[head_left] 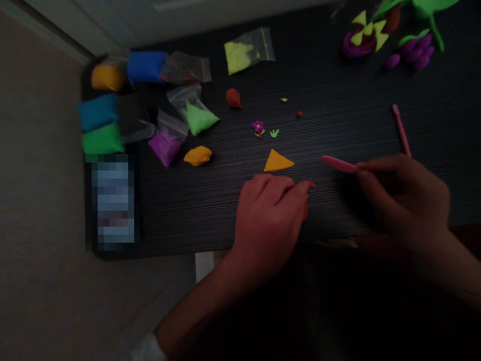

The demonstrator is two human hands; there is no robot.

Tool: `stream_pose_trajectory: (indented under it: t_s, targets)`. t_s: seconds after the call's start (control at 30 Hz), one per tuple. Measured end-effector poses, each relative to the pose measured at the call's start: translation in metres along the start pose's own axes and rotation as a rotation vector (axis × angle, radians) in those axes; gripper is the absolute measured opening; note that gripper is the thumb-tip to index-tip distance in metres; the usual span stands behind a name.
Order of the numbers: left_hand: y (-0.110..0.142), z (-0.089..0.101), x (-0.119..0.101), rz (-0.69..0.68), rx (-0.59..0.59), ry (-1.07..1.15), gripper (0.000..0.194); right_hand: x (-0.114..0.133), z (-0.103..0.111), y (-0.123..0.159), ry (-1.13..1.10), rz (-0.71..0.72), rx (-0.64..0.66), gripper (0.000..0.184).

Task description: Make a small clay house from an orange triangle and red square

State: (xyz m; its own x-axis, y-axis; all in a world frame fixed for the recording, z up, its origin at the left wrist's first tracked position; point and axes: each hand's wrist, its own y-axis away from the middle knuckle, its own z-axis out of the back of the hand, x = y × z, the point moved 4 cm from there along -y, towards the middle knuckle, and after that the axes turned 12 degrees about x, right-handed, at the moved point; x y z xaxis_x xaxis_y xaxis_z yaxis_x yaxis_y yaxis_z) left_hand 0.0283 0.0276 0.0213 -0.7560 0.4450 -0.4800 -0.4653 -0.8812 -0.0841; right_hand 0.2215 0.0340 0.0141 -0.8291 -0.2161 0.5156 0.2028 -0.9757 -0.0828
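Note:
My right hand [409,195] pinches a pink plastic modelling-clay knife [339,164] near its end, its blade pointing left above the table. My left hand [268,215] rests near the table's front edge with its fingers curled. Red clay [305,209] shows at its thumb side, mostly hidden by the hand, and a small red-orange tip pokes out beyond the fingertips. Just past the left hand lies a flat orange clay triangle [278,161]. A small purple clay flower [258,126] and a green clay grass tuft [274,133] lie farther back.
Bagged clay in several colours, including a purple bag [165,148], fills the left side. A phone [112,200] lies at the left corner. An orange lump [198,156] and a red lump [233,98] sit mid-table. Another pink tool [401,130] and purple clay grapes [419,50] are right.

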Motion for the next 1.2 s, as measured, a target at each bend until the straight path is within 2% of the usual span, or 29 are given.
stream_pose_trajectory:
  t_s: [0.17,0.27,0.33,0.43,0.57,0.67,0.83,1.03,1.2]
  targets:
    - [-0.028,-0.013,-0.01,-0.014,0.232,-0.173,0.018,-0.007,0.001,0.002,-0.116,-0.113,-0.068,0.014]
    - [-0.031,-0.017,-0.01,0.009,0.27,-0.155,0.016,-0.01,0.002,0.003,-0.137,-0.14,-0.078,0.015]
    - [-0.028,-0.011,-0.005,0.009,0.241,-0.061,0.014,-0.011,0.002,0.004,-0.151,-0.15,-0.089,0.014]
    - [-0.017,0.009,0.013,0.046,0.13,0.168,0.011,-0.011,0.003,0.004,-0.175,-0.169,-0.101,0.014]
    - [0.002,0.037,0.053,0.305,0.023,0.283,0.011,-0.012,0.001,0.004,-0.191,-0.179,-0.064,0.013]
    - [0.01,0.042,0.075,0.397,-0.019,0.374,0.011,-0.014,0.001,0.004,-0.2,-0.189,-0.066,0.013]
    - [0.011,0.03,0.084,0.278,-0.032,0.153,0.006,-0.017,-0.001,0.004,-0.23,-0.211,-0.07,0.015]
    - [0.018,0.021,0.076,0.078,-0.048,-0.132,0.016,-0.015,-0.002,0.002,-0.25,-0.177,-0.038,0.015]
    - [0.026,0.018,0.071,0.076,0.01,-0.257,0.036,-0.015,-0.001,0.001,-0.271,-0.176,-0.048,0.016]
